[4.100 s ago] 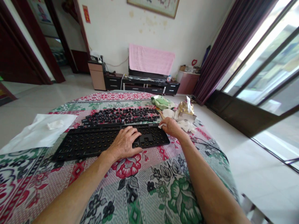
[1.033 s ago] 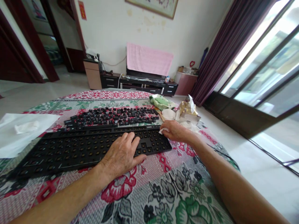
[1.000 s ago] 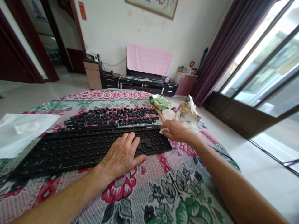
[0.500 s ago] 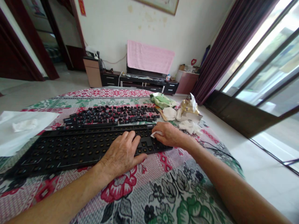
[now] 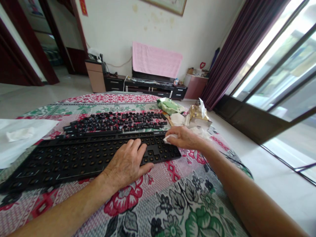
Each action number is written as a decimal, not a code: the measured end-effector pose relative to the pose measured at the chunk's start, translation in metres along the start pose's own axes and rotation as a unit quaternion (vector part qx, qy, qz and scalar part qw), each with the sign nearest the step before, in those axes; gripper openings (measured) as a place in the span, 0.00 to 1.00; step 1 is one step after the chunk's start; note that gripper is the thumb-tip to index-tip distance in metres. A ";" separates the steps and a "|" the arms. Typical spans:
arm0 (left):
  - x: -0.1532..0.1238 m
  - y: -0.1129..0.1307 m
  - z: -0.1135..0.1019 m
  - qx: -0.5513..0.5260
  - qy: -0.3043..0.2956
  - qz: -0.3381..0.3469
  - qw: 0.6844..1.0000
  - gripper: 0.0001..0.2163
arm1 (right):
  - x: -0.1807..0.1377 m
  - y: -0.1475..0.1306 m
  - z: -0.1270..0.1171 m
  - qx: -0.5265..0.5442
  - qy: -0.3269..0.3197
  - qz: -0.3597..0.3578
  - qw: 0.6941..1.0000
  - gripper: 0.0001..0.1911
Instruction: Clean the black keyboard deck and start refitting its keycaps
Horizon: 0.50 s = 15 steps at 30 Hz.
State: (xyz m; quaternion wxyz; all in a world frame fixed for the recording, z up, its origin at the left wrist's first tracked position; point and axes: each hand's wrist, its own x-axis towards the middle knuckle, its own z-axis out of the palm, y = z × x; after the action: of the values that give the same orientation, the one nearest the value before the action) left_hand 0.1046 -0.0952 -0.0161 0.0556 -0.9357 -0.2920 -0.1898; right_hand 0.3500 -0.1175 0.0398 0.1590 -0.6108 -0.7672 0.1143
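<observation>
A black keyboard frame with its keycaps taken off lies on a floral cloth. My left hand rests flat on its front right part, fingers stretched out. My right hand is closed on a small white wipe and presses it onto the frame's far right corner. A heap of loose black keycaps lies just behind the frame.
The floral-covered table holds a white sheet with a crumpled tissue at the left, and a green wipe packet, a gold wrapper and used tissues at the right. Glass doors run along the right.
My right hand has rubbed the wipe back and forth over the frame's right end, drifting left then back toward the corner. The left hand has stayed put.
</observation>
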 end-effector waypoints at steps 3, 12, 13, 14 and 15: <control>0.000 0.000 0.000 0.004 0.002 0.004 1.000 0.23 | 0.002 0.002 0.007 -0.030 -0.015 -0.030 0.999 0.12; 0.000 0.000 0.001 0.002 0.008 0.005 1.000 0.23 | -0.008 0.020 -0.016 -0.028 -0.047 0.081 0.995 0.13; 0.000 0.000 0.000 0.003 0.010 0.006 1.000 0.23 | -0.008 0.019 -0.017 -0.020 -0.038 0.086 0.995 0.14; 0.000 0.000 0.000 0.005 0.010 0.007 1.000 0.23 | -0.008 0.017 -0.017 -0.011 -0.030 0.081 0.996 0.14; 0.000 0.000 0.000 0.008 0.009 0.007 1.000 0.23 | -0.007 0.014 -0.015 -0.002 -0.025 0.069 0.997 0.14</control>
State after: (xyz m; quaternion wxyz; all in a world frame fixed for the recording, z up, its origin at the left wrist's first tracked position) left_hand 0.1050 -0.0954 -0.0156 0.0674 -0.9355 -0.2865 -0.1957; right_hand 0.3703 -0.1212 0.0478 0.1302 -0.6596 -0.7272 0.1383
